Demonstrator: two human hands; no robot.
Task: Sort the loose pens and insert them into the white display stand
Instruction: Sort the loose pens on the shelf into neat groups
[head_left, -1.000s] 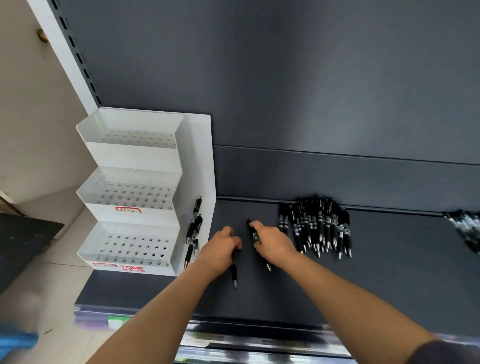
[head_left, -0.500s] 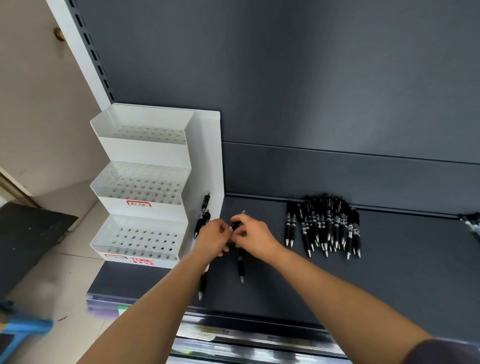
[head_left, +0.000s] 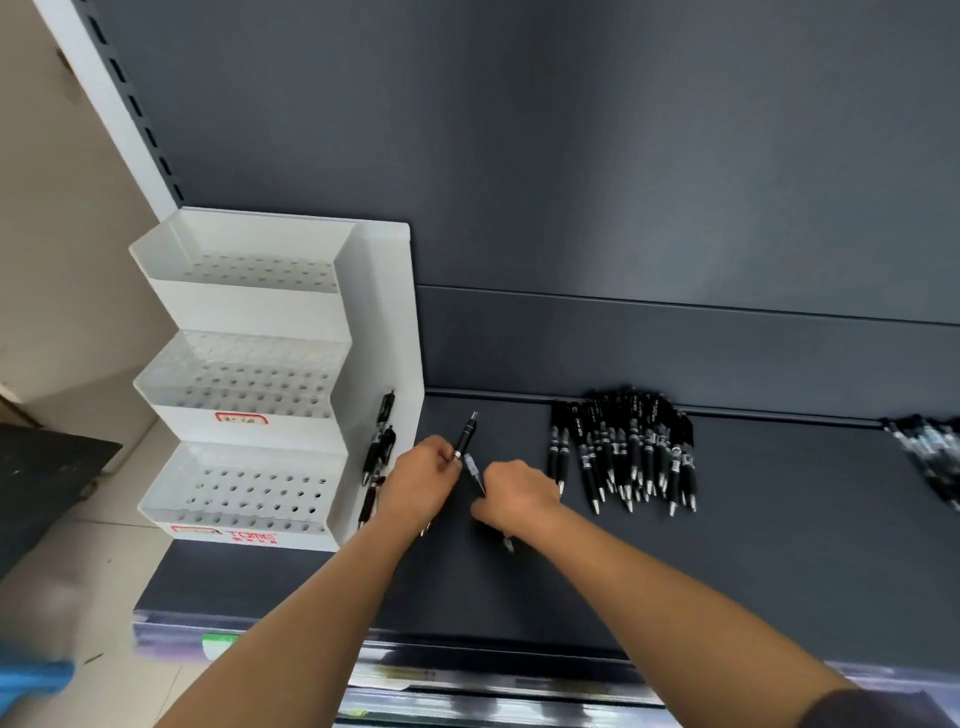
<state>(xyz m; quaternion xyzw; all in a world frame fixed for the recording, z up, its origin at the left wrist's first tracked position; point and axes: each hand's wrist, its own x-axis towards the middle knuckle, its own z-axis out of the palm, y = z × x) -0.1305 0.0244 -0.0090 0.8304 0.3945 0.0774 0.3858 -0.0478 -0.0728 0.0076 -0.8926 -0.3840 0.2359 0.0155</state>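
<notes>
Status: left hand (head_left: 423, 480) is pinching a pen (head_left: 465, 439), clicker end up, just right of the stand (head_left: 249, 306). Right hand (head_left: 519, 499) is curling round a second pen (head_left: 475, 472), tip poking out below the fist. Both are working over the shelf (head_left: 779, 545), between stand and pile (head_left: 623, 452). Tiers are showing bare holes; strays (head_left: 382, 447) are leaning on the stand's side wall.

Suggesting: be turning tips down first, bunching like pens in the left hand, feeding one per hole with the right, and filling back rows first so standing pens aren't blocking reach.
</notes>
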